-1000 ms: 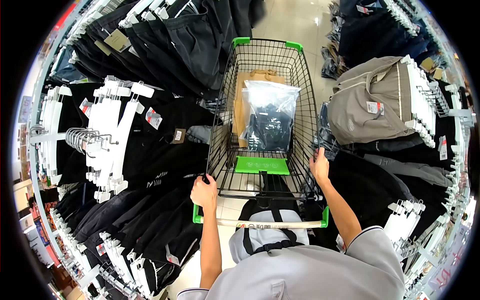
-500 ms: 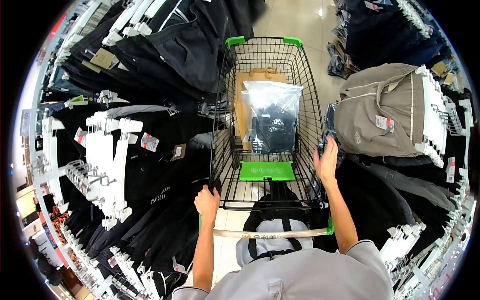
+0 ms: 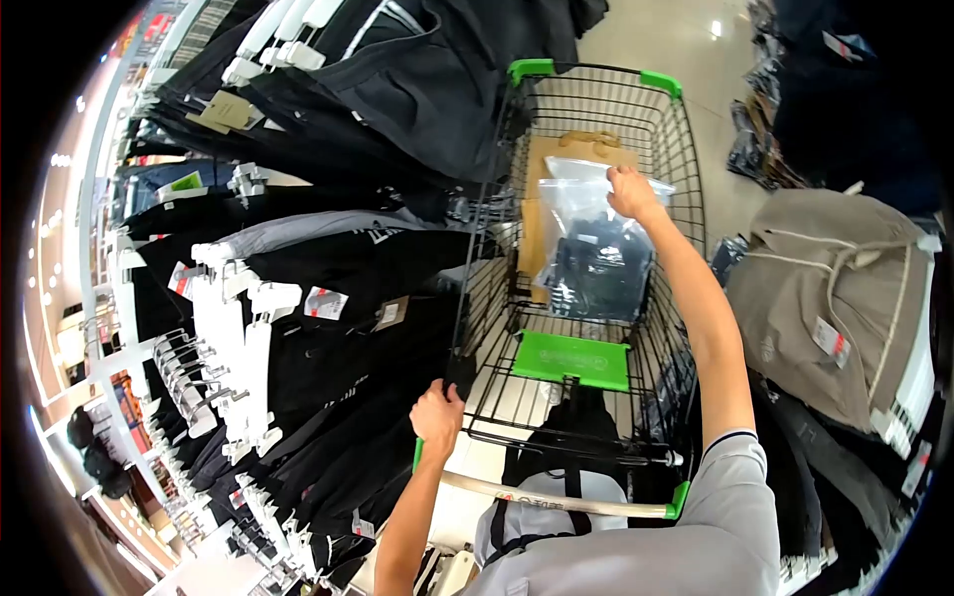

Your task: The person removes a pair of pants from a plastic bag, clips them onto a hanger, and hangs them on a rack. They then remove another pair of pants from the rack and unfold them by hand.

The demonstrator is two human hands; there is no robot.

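As left hand clamps cart at eight o'clock, likely steadying it, right hand touches bag at one o'clock, its grip unclear.

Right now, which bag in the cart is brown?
The brown bag with a handle, partly beneath the clear plastic packaging at your right hand; that packaging is see-through, showing dark contents.

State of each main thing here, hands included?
Shopping cart: upright, partly filled
Clear bag: lying in the cart, dark contents inside
Brown bag: partly covered
Grey-brown garment: hanging
Left hand: curled around cart's near left side
Right hand: at clear bag's top edge, grip unclear
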